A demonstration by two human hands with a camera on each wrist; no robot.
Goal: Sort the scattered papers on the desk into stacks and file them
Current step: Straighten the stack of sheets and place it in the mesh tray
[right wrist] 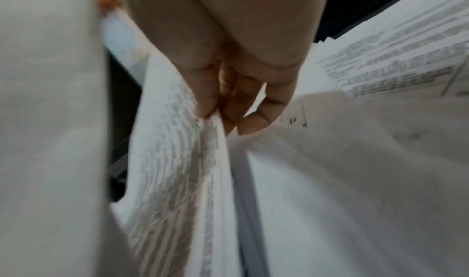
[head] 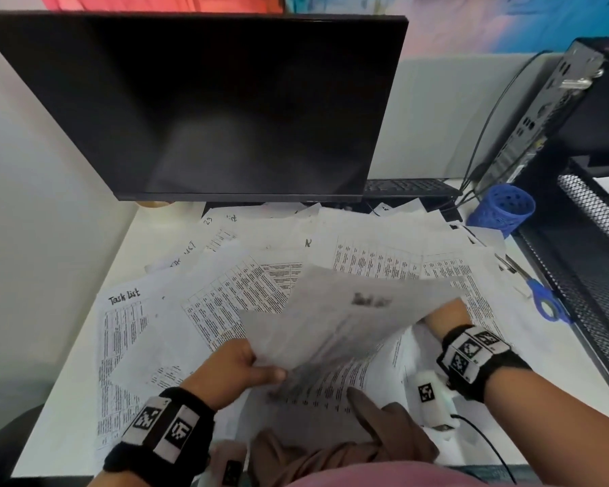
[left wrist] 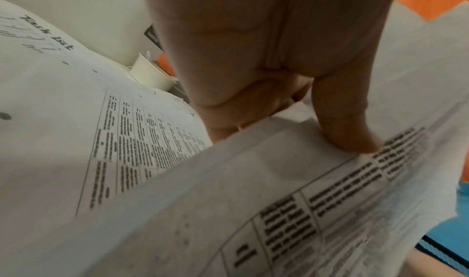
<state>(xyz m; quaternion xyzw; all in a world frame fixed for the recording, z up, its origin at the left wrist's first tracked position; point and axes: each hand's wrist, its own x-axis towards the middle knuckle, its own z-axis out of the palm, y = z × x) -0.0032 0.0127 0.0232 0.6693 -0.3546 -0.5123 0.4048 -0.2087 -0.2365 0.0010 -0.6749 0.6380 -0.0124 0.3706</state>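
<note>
Many printed sheets (head: 366, 247) lie scattered and overlapping on the white desk (head: 67, 398), several headed "Task list" (head: 123, 297). A small bundle of sheets (head: 345, 321) is lifted above the pile, blurred. My left hand (head: 239, 367) pinches its near left corner, thumb (left wrist: 350, 137) pressed on the printed table. My right hand (head: 447, 314) reaches under the bundle's right edge and is mostly hidden in the head view; in the right wrist view its fingers (right wrist: 228, 108) pinch the edge of the sheets (right wrist: 193, 161).
A dark monitor (head: 225, 107) hangs over the back of the desk, with a keyboard (head: 408, 186) behind. At the right stand a black mesh file tray (head: 584, 254), a blue pen cup (head: 503, 209) and blue-handled scissors (head: 542, 297). A white cup (left wrist: 152, 74) sits back left.
</note>
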